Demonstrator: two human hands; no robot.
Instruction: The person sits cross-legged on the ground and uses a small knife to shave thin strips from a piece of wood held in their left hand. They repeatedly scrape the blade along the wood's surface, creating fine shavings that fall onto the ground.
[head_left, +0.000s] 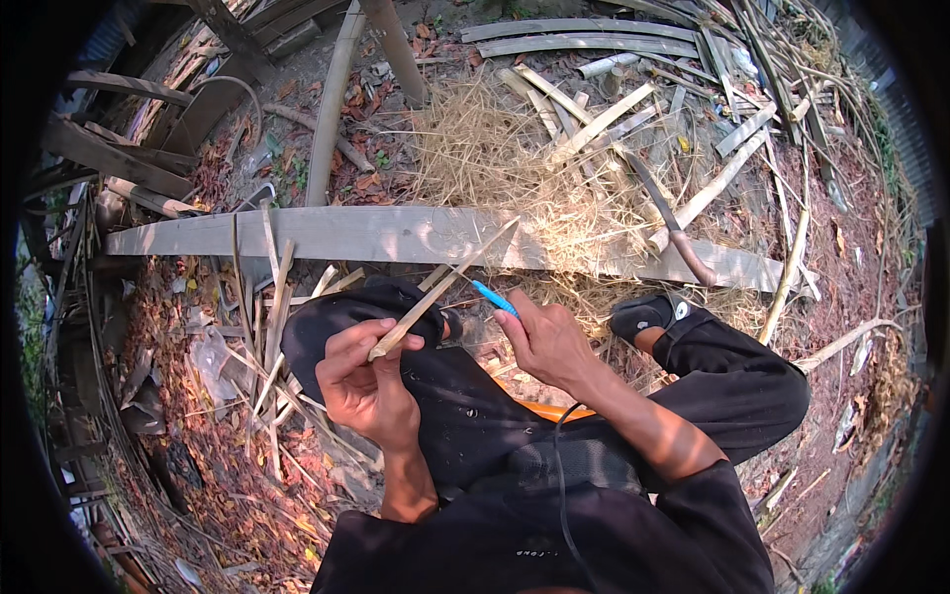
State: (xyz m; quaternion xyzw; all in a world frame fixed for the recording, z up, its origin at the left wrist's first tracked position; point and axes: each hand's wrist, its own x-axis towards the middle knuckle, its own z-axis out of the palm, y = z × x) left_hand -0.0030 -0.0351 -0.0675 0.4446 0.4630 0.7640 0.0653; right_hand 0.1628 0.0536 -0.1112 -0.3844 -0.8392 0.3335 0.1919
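Note:
A split bamboo strip slants up and to the right from my left hand, whose fingers and thumb pinch its near end. The strip's far end lies over a long grey plank. In my right hand is a knife with a blue handle, its thin blade pointing up and left. The blade meets or crosses the strip near its middle; I cannot tell whether it touches. On the plank's right part rests a machete with a curved wooden handle.
Pale shavings heap over the plank and the ground beyond. Cut bamboo pieces lie at the far right, loose strips at the left. Upright posts stand beyond the plank. A cable hangs down my front.

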